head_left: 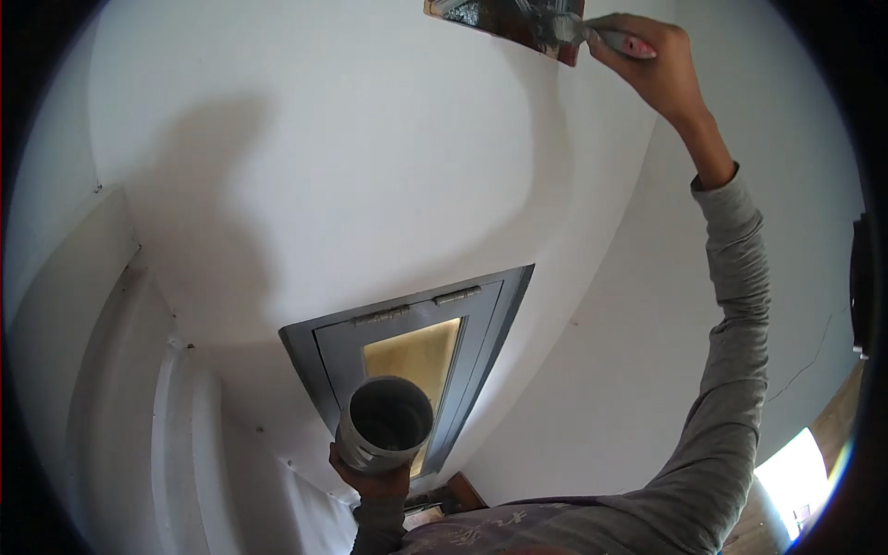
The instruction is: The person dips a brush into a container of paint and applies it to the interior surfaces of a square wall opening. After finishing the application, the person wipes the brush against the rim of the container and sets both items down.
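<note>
My right hand is raised high at the top right, gripping a paintbrush with a reddish handle. Its bristles rest on a dark, unpainted patch at the top edge of the white wall. My left hand is low in the middle, holding a round paint can from beneath. The can's open mouth faces the camera and its inside looks grey. A grey long sleeve covers my right arm.
A grey-framed door with two hinges and a yellowish glass panel sits behind the can. White moulded trim runs down the left. Bright light comes in at the lower right, beside a thin crack in the wall.
</note>
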{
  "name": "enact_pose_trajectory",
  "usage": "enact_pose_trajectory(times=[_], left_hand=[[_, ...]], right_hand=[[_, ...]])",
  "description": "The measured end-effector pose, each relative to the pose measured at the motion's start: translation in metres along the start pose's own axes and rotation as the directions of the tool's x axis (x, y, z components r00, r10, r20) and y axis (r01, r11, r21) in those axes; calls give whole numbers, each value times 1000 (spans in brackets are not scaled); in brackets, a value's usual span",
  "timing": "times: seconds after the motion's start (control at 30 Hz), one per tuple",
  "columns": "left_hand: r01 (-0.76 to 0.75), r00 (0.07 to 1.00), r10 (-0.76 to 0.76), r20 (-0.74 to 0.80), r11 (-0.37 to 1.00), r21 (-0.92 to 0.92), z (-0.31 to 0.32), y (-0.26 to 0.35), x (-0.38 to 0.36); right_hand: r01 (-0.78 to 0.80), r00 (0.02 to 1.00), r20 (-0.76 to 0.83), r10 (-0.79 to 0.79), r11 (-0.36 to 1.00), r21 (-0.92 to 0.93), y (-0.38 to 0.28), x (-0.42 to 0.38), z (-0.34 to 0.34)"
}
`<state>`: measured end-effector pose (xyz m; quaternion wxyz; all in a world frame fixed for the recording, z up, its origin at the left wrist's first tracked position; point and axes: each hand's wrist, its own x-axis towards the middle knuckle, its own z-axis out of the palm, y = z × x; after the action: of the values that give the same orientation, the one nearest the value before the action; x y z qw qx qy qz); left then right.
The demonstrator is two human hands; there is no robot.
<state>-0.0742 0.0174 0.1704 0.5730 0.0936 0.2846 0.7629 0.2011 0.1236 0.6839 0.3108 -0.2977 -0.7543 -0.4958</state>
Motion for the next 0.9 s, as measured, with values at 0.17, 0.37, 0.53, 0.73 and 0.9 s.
enact_pose_trajectory(times=[0.17,0.37,0.53,0.73,0.9], left_hand=[[271,962,-246,121,922,-278,-5,6,3],[187,982,-181,54,970,-158,5,5,-7],[285,959,-275,73,931,-229,6,9,-6],[238,971,-239,23,948,-210,-5,-1,1],[137,990,-138,3,982,-128,-9,-5,8]], right_hand=[[34,999,-7,-34,999,29,-5,-9,3],[152,988,-37,-152,988,21,-21,13,4],[176,963,231,-142,975,-137,-19,54,17],[248,919,359,-161,945,-213,-41,93,23],[189,900,421,-108,969,-156,-38,95,13]])
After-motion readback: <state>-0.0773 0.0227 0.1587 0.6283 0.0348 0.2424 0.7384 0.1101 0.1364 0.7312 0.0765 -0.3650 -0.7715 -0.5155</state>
